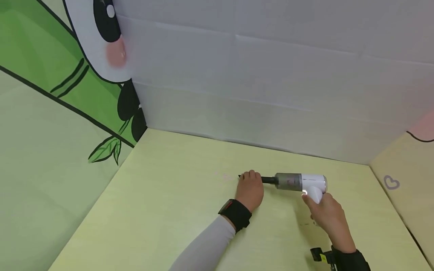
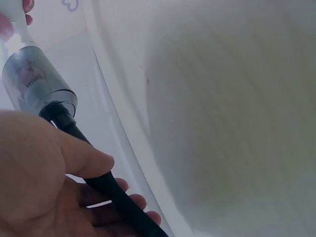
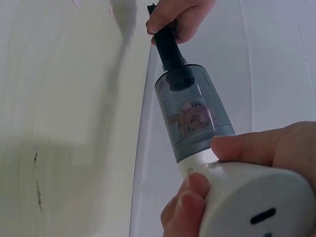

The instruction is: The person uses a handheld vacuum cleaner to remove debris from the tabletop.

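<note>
A white handheld vacuum cleaner (image 1: 312,181) with a clear grey dust cup (image 1: 288,182) is held level above the pale yellow tabletop (image 1: 176,210). My right hand (image 1: 329,215) grips its white handle; a small light glows by the thumb. Pinkish material shows through the dust cup (image 3: 197,108) in the right wrist view. My left hand (image 1: 250,191) holds the black nozzle (image 1: 269,180) near its far end, thumb on one side and fingers on the other in the left wrist view. The palm covers part of the nozzle.
Faint pink specks (image 1: 225,175) lie left of the nozzle tip. Dark marks (image 3: 38,195) are on the tabletop near my right hand. A white panel (image 1: 254,82) stands at the back, with a painted green panel (image 1: 51,150) at left and a yellowish panel (image 1: 407,180) at right.
</note>
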The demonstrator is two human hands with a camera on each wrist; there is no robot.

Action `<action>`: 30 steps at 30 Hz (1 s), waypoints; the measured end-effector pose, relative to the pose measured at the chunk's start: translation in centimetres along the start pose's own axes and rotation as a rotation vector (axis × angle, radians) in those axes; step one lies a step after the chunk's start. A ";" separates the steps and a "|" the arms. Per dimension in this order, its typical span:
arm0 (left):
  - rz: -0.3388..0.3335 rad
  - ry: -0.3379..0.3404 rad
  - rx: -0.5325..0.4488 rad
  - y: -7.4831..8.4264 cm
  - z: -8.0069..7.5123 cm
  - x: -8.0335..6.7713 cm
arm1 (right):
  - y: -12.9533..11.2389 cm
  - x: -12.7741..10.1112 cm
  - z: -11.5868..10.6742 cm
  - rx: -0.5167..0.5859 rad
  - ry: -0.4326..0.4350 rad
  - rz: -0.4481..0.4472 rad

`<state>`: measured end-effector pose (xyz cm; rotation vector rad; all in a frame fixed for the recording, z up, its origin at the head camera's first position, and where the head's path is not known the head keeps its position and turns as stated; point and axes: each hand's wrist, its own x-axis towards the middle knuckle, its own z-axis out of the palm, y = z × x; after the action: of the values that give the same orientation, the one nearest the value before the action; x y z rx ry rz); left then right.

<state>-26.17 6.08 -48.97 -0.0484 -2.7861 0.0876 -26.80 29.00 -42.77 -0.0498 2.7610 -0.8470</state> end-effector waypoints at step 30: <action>-0.078 -0.048 0.107 0.3 2.2 1.1 | -0.5 2.6 0.5 -0.058 0.001 -0.091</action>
<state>-27.93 6.30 -50.65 0.0898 -2.8225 0.2206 -29.21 28.08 -43.48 -0.1867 2.8022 -0.7892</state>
